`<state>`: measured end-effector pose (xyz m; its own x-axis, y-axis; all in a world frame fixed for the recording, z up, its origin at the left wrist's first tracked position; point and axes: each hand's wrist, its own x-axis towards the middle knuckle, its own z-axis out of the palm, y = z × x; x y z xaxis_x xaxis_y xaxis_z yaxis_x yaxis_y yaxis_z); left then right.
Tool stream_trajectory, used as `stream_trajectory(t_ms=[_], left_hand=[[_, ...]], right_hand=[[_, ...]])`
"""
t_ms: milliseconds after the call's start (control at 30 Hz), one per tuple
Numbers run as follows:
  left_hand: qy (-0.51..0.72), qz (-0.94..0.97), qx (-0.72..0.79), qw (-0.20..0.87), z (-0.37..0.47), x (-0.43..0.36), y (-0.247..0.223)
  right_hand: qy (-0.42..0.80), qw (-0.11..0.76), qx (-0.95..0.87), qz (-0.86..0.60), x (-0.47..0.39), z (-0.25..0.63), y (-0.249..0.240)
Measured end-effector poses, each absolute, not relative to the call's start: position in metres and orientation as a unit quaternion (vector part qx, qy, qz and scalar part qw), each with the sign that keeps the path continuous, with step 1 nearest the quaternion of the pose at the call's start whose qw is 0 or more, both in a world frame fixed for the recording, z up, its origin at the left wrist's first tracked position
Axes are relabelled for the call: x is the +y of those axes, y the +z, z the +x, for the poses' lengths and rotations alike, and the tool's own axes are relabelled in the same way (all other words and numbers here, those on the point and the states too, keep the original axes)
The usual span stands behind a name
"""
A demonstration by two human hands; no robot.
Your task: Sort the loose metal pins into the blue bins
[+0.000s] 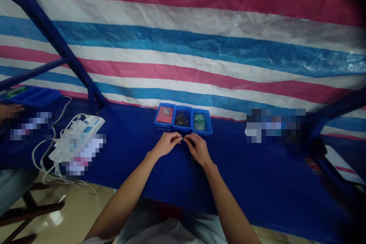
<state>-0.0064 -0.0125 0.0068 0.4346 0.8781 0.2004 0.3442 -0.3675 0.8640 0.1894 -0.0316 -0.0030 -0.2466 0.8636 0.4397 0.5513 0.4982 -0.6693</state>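
Observation:
My left hand (pixel 168 143) and my right hand (pixel 198 148) meet above the blue table, just in front of three small blue bins. Both are closed, with thumb and fingertips pinched together. A tiny dark thing with a greenish tint shows between the fingertips, too small to name. The left bin (pixel 156 122) contains something flat and red with a pale piece on it. Dark, thin screw-like metal pieces (pixel 182 119) fill the middle bin. Small pale green pieces (pixel 199 121) lie in the right bin. Several thin dark pieces (pixel 193 161) lie partly hidden beside my right hand.
On the left, a white power strip (pixel 95 124) lies with tangled white cables (pixel 42 160). Another person's hand (pixel 11 111) is near a blue tray (pixel 42 97) at far left. Blue metal posts (pixel 68 57) flank a striped tarp (pixel 183 45). Blurred-out items lie on both sides.

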Motion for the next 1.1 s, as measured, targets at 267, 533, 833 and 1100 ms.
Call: stream_trajectory(t_ms=[267,533,833,1100], left_hand=[[0.340,0.751,0.413,0.387,-0.0072,-0.0121,0.0057],[0.333,0.749,0.420,0.390,-0.0069,-0.0122,0.0070],[0.337,0.747,0.420,0.390,-0.0060,-0.0106,0.0037],[0.341,0.749,0.413,0.389,-0.0061,-0.0106,0.0036]], right_hand=[[0.188,0.405,-0.762,-0.468,-0.0320,0.1904,-0.0055],[0.198,0.413,-0.760,-0.460,-0.0307,0.1897,-0.0064],[0.199,0.406,-0.761,-0.465,-0.0312,0.1900,-0.0040],[0.195,0.394,-0.765,-0.470,-0.0311,0.1900,-0.0029]])
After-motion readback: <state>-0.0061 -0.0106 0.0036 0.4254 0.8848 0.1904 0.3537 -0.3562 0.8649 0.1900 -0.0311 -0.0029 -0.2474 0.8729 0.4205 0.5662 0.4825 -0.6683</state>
